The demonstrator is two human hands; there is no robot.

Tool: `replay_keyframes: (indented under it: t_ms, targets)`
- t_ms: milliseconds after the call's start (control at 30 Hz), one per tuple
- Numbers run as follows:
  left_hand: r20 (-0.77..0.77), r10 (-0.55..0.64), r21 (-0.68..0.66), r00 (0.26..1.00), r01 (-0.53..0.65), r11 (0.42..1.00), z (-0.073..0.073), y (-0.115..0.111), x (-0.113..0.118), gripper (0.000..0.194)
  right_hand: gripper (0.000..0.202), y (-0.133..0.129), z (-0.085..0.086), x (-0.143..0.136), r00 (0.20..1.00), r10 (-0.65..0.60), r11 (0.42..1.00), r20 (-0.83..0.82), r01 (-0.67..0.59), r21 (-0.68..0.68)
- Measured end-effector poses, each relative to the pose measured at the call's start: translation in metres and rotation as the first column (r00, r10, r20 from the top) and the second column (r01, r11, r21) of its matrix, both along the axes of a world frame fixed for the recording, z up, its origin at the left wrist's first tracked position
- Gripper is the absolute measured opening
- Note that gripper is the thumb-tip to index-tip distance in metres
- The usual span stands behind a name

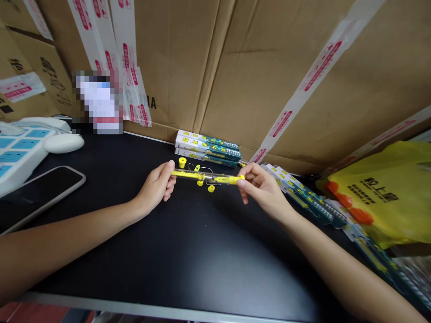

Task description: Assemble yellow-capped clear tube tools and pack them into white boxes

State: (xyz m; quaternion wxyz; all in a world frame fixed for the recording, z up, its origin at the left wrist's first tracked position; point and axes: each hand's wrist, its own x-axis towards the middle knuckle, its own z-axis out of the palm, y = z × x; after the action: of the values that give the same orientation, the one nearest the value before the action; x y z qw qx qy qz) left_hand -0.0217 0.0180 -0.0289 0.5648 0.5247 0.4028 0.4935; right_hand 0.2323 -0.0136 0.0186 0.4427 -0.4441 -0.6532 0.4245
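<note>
Yellow tube (206, 176) — fingers (167, 171) at ends.

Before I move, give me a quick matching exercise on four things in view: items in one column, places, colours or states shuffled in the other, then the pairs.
Items:
1. Clear tube
2. Phone
3. Plastic bag
4. Power strip

Matches:
A. Yellow, at the far right
B. White and blue
C. Held by the left hand and right hand
D. Lying flat, dark-screened

Pairs: 1-C, 2-D, 3-A, 4-B
</note>
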Motion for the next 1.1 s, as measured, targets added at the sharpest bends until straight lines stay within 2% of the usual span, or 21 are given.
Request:
replay_keyframes:
  t_ms: [300,533,700,800,1100]
  targets:
    - [0.005,-0.007,-0.007,1.000,0.007,1.000,0.000,0.000,0.000,0.037,0.026,0.004,-0.004,0.006,0.997,0.017,0.984,0.075,-0.030,0.173]
    - [0.001,-0.024,-0.014,1.000,0.024,1.000,0.000,0.000,0.000,0.034,0.027,0.002,-0.011,0.001,0.993,0.065,0.989,0.099,-0.077,0.122]
    - [0.034,-0.007,-0.039,0.999,0.008,0.999,-0.001,0.001,-0.001,0.035,0.034,0.002,-0.008,0.006,0.994,0.076,0.988,0.079,-0.086,0.132]
    - [0.041,0.004,-0.060,0.999,-0.002,0.998,-0.001,0.001,-0.003,0.038,0.032,0.003,-0.005,0.007,0.994,0.078,0.987,0.073,-0.088,0.137]
    - [-0.061,0.013,-0.079,0.998,-0.018,0.997,0.006,-0.001,-0.001,0.043,0.026,0.004,-0.004,0.007,0.996,0.051,0.988,0.070,-0.061,0.144]
